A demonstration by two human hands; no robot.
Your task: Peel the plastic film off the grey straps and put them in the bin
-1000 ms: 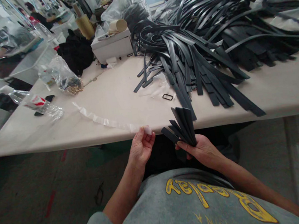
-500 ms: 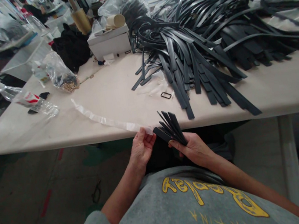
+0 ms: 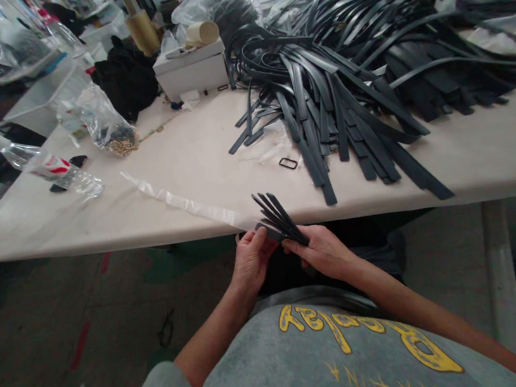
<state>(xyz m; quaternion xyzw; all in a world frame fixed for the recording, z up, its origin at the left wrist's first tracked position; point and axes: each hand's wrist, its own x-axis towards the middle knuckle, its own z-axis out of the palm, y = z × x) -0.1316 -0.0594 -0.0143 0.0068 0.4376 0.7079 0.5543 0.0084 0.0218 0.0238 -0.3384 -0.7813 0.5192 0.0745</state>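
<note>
My right hand (image 3: 321,250) is closed round the lower ends of several short black strips (image 3: 280,214), which fan out up and to the left. Beside it, my left hand (image 3: 251,257) pinches the end of a long translucent white tape (image 3: 187,206) against the tip of one black strip, thumb on top. The tape trails up and left over the table (image 3: 171,228). Both hands are just off the table's front edge, close together. A small black rectangular ring (image 3: 288,163) lies on the table beyond them.
A large pile of long black straps (image 3: 345,98) spreads over the right side of the table. At the left lie a plastic bottle (image 3: 50,165) and a clear bag of small metal parts (image 3: 109,125). A white box (image 3: 193,71) stands behind.
The fan of strips in my right hand has moved left and tilted further left. My left hand has shifted slightly right and down, and its fingers now touch a strip's tip.
</note>
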